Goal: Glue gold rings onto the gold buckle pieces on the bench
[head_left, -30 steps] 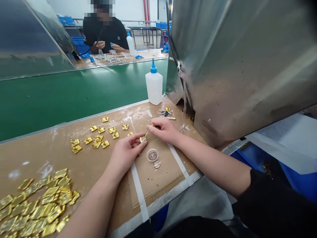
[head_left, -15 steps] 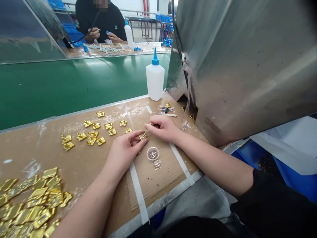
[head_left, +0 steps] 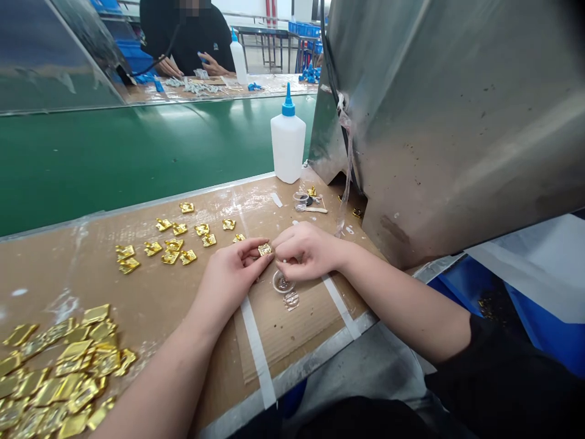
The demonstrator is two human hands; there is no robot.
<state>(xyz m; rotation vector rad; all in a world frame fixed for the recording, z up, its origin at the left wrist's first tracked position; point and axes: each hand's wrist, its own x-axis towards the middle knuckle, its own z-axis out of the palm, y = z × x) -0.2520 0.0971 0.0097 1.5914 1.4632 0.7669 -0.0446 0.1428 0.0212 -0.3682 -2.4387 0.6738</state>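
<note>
My left hand (head_left: 237,262) pinches a small shiny gold metal piece (head_left: 264,249) between thumb and fingertips, its patterned face up. Close on its right, my right hand (head_left: 307,251) is closed on a thin stick (head_left: 284,261), of which only a pale end shows. Just below the right fingers stands a small clear round cup (head_left: 283,283), partly hidden by them, with something clear in it. A clear ribbed plastic piece (head_left: 291,300) lies against the cup's near side. Both sit on a taped-down cardboard sheet (head_left: 292,341).
Several gold pieces (head_left: 173,245) lie spread to the left, and a large heap (head_left: 68,372) fills the near left. A white bottle with a blue nozzle (head_left: 288,143) stands behind. A metal panel (head_left: 439,122) rises at right. Across the green belt (head_left: 137,152) sits a person (head_left: 196,36).
My right hand has moved down and right, taking the stick from the gold piece to above the cup. My left hand still holds the piece. The person opposite has lowered a hand.
</note>
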